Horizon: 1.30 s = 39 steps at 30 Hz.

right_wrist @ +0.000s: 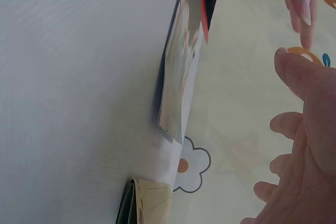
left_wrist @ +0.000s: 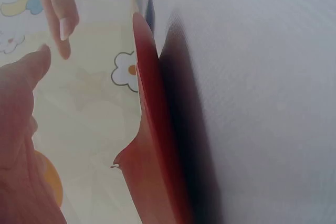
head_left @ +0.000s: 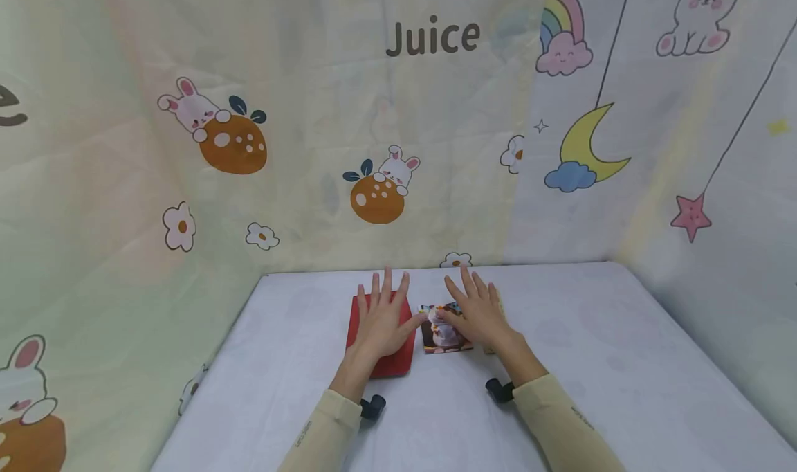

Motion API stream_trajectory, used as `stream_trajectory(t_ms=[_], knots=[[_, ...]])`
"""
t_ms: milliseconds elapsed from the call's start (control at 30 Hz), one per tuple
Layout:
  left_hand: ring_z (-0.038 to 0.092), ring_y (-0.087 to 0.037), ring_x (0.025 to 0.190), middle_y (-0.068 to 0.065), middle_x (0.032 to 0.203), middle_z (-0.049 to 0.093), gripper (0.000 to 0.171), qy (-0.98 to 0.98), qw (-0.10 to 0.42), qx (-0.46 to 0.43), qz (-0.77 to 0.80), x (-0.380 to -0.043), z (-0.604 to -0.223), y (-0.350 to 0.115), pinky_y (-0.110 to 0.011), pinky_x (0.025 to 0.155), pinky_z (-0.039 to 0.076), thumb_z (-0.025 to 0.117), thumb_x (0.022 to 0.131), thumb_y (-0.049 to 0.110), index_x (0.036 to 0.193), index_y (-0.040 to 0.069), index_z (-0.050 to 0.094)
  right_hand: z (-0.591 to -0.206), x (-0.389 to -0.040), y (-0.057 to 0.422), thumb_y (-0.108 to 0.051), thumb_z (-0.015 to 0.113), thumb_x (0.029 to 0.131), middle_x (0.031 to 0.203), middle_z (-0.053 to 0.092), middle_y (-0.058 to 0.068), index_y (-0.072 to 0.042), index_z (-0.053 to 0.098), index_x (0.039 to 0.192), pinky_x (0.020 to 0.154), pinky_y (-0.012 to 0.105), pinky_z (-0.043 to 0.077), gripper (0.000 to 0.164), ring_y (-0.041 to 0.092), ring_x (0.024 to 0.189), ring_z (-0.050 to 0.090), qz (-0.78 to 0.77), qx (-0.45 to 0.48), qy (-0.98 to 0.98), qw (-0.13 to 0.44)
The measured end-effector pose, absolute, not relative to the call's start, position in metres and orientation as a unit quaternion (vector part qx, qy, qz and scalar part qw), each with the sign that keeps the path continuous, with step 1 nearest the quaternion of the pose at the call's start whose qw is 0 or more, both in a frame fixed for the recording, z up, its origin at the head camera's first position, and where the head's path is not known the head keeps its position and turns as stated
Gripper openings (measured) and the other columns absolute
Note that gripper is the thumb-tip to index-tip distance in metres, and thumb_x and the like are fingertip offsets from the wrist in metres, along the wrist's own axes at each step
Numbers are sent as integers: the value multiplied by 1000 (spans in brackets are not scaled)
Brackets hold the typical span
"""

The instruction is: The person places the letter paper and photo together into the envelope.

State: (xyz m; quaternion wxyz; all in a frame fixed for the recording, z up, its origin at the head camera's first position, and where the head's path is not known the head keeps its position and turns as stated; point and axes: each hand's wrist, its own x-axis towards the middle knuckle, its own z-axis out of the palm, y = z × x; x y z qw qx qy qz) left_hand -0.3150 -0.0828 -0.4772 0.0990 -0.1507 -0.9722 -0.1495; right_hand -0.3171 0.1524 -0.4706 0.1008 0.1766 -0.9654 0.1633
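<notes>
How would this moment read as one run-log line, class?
Left grip spread above flat red item | right grip spread above picture card, folded beige item | both grips empty

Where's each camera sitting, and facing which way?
Head: on the head, facing forward and down over the table; left hand, right hand, sleeves show.
Left wrist: worn there, facing forward past the red item; parts of both hands show.
Right wrist: worn there, facing forward past the printed item; parts of both hands show.
Both wrist views share the red item.
</notes>
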Motion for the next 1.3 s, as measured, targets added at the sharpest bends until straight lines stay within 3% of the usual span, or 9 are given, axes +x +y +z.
stream_trajectory(t_ms=[300,600,833,1067,1300], knots=[[-3,-41,162,-11,177,-2,93,-970,110,-150,-160,-315,-471,-83,-70,125,-8,56,95,70,168,30,13,-467,-317,152,-56,63,99,174,7,23,-14,33,163,121,78,8,83,51,158,15,180,190,-959,109],[0,-42,162,-10,177,-2,89,-971,112,-146,-154,-319,-473,-91,-71,125,-6,54,96,71,167,34,15,-466,-314,136,-54,65,97,172,15,25,-13,37,162,119,80,8,81,52,156,19,202,212,-950,106],[0,-42,162,-8,177,-4,92,-975,92,-142,-146,-320,-478,-93,-70,125,-5,56,94,71,167,36,13,-473,-313,127,-56,62,99,174,10,21,-18,34,164,121,78,4,80,49,159,14,170,197,-963,66],[-3,-44,161,-12,177,0,95,-975,78,-137,-158,-316,-480,-97,-70,125,-7,63,92,68,167,35,17,-482,-313,125,-58,63,97,175,5,18,-22,31,165,121,77,-4,83,48,160,2,152,167,-973,52],[-6,-42,162,-10,177,-4,95,-976,69,-136,-152,-316,-482,-101,-70,124,-10,59,91,72,167,36,15,-479,-310,122,-63,58,98,176,5,17,-24,29,165,121,76,-9,83,48,160,0,144,163,-975,52]])
